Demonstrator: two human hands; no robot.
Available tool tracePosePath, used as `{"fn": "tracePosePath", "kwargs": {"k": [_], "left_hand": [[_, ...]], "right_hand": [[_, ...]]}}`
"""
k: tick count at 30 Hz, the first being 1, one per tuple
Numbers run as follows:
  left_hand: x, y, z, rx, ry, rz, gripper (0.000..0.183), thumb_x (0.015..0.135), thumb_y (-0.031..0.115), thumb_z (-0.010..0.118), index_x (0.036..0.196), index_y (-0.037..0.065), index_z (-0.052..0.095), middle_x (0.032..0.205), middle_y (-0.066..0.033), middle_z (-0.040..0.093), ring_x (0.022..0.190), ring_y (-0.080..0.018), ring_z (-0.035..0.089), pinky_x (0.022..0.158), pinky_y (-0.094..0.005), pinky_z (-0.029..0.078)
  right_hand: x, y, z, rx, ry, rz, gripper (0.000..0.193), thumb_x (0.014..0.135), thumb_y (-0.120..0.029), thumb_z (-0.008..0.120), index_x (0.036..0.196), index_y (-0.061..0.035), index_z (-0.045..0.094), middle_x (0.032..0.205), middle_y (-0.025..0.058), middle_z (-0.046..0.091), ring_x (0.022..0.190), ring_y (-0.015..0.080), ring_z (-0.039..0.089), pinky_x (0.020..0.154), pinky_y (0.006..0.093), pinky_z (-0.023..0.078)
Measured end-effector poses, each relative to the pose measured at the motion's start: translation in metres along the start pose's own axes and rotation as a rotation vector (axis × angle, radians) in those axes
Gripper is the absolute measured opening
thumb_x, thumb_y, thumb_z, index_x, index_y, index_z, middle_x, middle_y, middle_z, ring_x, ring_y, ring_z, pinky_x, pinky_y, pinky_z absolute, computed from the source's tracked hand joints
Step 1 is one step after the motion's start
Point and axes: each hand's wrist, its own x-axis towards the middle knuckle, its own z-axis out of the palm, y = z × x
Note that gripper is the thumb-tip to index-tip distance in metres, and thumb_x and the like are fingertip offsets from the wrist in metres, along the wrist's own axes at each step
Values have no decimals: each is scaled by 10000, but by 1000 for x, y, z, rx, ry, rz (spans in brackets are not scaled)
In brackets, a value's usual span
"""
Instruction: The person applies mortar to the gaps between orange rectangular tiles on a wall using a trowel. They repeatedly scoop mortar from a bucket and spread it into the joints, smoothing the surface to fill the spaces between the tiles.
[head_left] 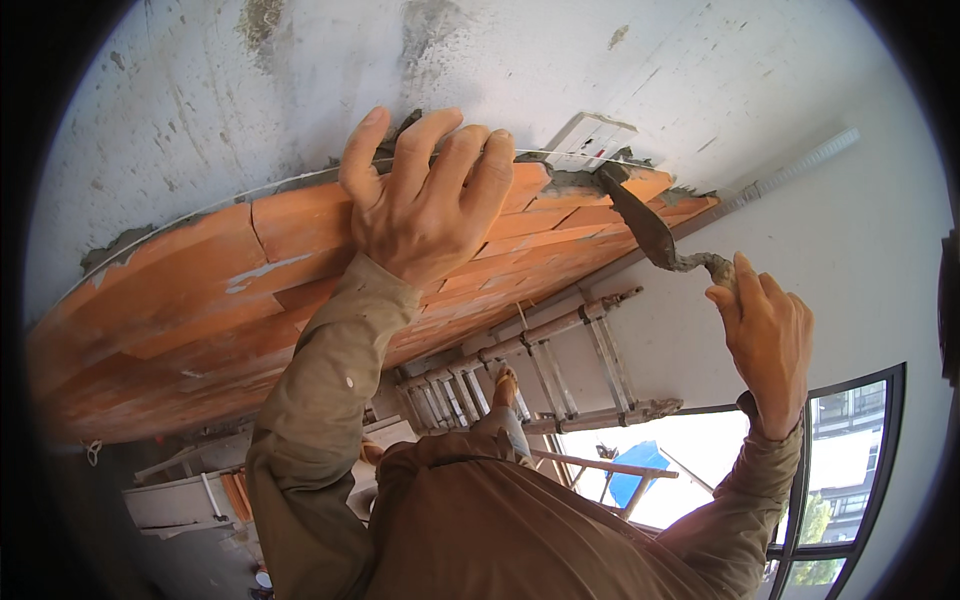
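Along the wall runs a stretch of orange brick tiles point(190, 255) with grey mortar at its top edge. Over that edge my left hand point(425, 205) is hooked, fingers curled across the top of a brick tile point(520, 188) and palm against its face. My right hand point(768, 325) grips the handle of a trowel point(645, 228), its blade tip touching the mortar point(575, 180) at the top row, just below a white wall socket point(588, 140). A thin white string point(270, 186) follows the tiles' upper edge and passes by my left fingers.
Bare, stained plaster wall point(330, 70) rises beyond the tiles. A ladder point(550, 375) lies below, by the right-hand wall, with my foot point(506, 385) near it. Lower right is a dark-framed window point(850, 460); a blue sheet point(638, 472) shows through the bright opening.
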Motion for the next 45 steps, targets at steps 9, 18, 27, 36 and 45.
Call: {"fn": "tracePosePath", "kwargs": {"k": [9,18,27,36,45], "left_hand": [[-1,0,1,-28,32,11,172,907,329,775,1002,220,681,924,82,651,1042,-140,644,1148,-565,254],[0,-3,3,-39,68,39,272,914,467,765,977,222,666,906,87,637,1029,-135,643,1147,-567,265],[1,-2,2,-62,58,38,255,916,443,766,954,217,655,907,82,631,1018,-136,646,1153,-568,273],[-1,-5,2,-66,44,61,155,908,319,772,978,223,673,931,84,649,1035,-136,647,1167,-580,261],[-1,-3,0,-92,21,48,118,899,196,747,998,225,689,948,87,658,1034,-138,651,1165,-578,261]], "right_hand": [[10,-49,-34,-348,-115,-29,440,997,-336,664,1271,7,687,713,36,629,596,175,609,609,324,468],[13,-84,-51,-535,-161,-131,413,1004,-285,654,1310,-10,677,771,32,623,672,158,604,646,314,461],[0,-68,-61,-292,-125,46,393,1007,-281,656,1308,-29,676,799,65,678,650,189,625,639,339,462],[10,-70,-44,-255,-132,49,410,989,-305,680,1296,-34,680,835,95,706,685,221,670,677,353,499],[12,-76,-57,-260,-109,-68,396,959,-285,704,1259,-26,697,794,64,656,733,199,638,703,346,482]]}}
